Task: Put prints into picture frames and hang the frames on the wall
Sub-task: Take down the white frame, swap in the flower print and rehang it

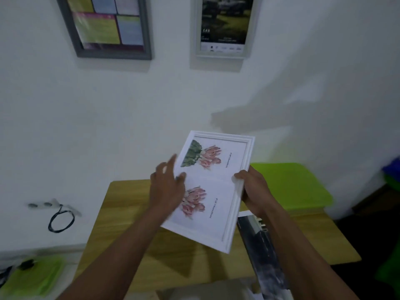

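Observation:
A white picture frame (240, 187) with a print of pink flowers is held tilted in the air above a wooden table (121, 224). My right hand (253, 189) grips the frame's right edge, thumb on the front. My left hand (167, 185) lies over the frame's left edge with fingers straight and spread, blurred by motion. On the white wall hang a grey frame (145, 29) with a coloured grid print and a white frame (250, 24) with a dark outdoor photo.
A dark print or frame (259, 245) lies on the table's right side under my right arm. A green plastic stool (296, 185) stands behind the table, another green object (32, 276) at lower left. A black cable (61, 219) hangs from a wall socket.

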Demonstrator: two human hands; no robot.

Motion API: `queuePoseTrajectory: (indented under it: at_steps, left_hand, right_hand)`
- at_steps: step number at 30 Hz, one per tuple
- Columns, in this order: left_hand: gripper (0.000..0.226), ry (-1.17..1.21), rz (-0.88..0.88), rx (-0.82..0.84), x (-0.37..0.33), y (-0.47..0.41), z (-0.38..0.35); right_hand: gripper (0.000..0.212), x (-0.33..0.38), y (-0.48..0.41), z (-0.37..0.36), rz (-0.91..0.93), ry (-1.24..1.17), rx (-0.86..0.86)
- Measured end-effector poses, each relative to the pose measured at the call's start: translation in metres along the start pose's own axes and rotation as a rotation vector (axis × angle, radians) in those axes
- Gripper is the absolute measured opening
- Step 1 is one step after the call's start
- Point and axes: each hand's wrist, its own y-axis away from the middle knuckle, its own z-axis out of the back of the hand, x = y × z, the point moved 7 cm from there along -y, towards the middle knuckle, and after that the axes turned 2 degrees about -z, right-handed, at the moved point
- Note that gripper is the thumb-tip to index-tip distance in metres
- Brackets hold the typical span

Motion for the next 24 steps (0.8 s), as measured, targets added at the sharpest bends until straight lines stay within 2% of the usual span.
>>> queuePoseTrajectory:
  at_steps: [3, 5, 9, 12, 14, 17, 24]
  left_hand:
    - [0.056, 0.282, 0.159, 0.245, 0.0, -0.023, 0.007]
    - [0.055, 0.467, 0.144, 0.388, -0.02, -0.026, 0.012]
    - [0.074, 0.67, 0.036, 0.507, -0.068, -0.028, 0.02]
    - [0.089, 0.703, -0.053, 0.524, -0.106, -0.035, 0.024]
    - [0.095, 0.71, -0.094, 0.524, -0.133, -0.042, 0.023]
    - [0.097, 0.702, -0.166, 0.491, -0.179, -0.056, 0.021]
    - [0.101, 0.671, -0.331, 0.349, -0.286, -0.1, -0.008]
  right_hand:
    - [0.039, 0.016, 0.006, 0.013, 0.024, -0.072, 0.069]
    - [0.05, 0.034, 0.013, 0.022, 0.081, -0.042, 0.088]
    - [0.078, 0.078, 0.028, 0.042, 0.218, -0.007, 0.115]
    - [0.088, 0.111, 0.035, 0.059, 0.323, 0.031, 0.13]
    - [0.091, 0.135, 0.037, 0.076, 0.39, 0.058, 0.073]
    - [0.085, 0.179, 0.039, 0.103, 0.516, 0.124, -0.012]
    - [0.08, 0.267, 0.008, 0.175, 0.674, 0.148, 0.002]
